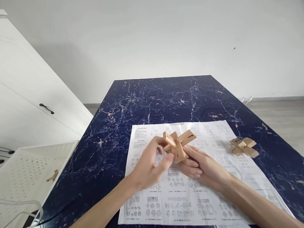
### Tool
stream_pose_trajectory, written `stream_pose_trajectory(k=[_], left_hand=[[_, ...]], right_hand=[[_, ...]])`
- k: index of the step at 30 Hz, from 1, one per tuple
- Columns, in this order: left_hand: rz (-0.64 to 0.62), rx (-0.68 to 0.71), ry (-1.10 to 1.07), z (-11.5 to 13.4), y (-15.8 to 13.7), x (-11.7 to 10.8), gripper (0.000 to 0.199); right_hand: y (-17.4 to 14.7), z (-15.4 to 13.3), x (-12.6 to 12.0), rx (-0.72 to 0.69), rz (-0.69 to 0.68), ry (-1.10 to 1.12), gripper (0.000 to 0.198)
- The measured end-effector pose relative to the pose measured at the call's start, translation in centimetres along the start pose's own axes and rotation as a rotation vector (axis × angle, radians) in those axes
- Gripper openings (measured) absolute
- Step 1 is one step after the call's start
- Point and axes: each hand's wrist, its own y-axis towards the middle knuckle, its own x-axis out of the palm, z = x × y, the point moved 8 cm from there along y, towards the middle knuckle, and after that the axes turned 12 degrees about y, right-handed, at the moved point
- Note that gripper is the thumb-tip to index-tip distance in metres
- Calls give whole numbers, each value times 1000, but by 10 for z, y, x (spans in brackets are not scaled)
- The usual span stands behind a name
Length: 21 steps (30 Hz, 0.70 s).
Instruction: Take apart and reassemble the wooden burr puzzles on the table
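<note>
A wooden interlocking burr puzzle (177,150) is raised over a printed sheet, with dark numbers on the ends of its bars. My right hand (204,167) supports it from below and the right, fingers curled under it and thumb against its side. At its left side, my left hand (151,161) has its thumb at the lower bar and its fingers round the upper left bar; some fingertips are hidden behind the wood. The instruction sheet (181,218), full of small diagrams, lies creased beneath both hands. Another numbered wooden puzzle (244,147) rests on the sheet's right edge.
The table (151,97) has a dark blue marbled top and stands by a white wall. Left of it are a white cabinet (27,82) and a perforated white surface (28,166) bearing a small wooden piece (52,176). A white cable (22,202) loops at the lower left.
</note>
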Motion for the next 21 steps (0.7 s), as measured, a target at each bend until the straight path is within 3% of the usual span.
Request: stream_pose_trajectory(k=[4,7,12,21], left_hand=[[3,75,-128,-1,-3,-1,97],[-58,5,-186,-8,-5,5,114],[-47,-70,-251,-9,-6,6,111],[186,15,-327,-11,5,-26,86]], right_hand=[[0,3,3,2,-9,9,56],[0,7,5,19,-14,22,51],[0,9,6,34,-17,57,43],[1,-1,1,-26,73,39,37]])
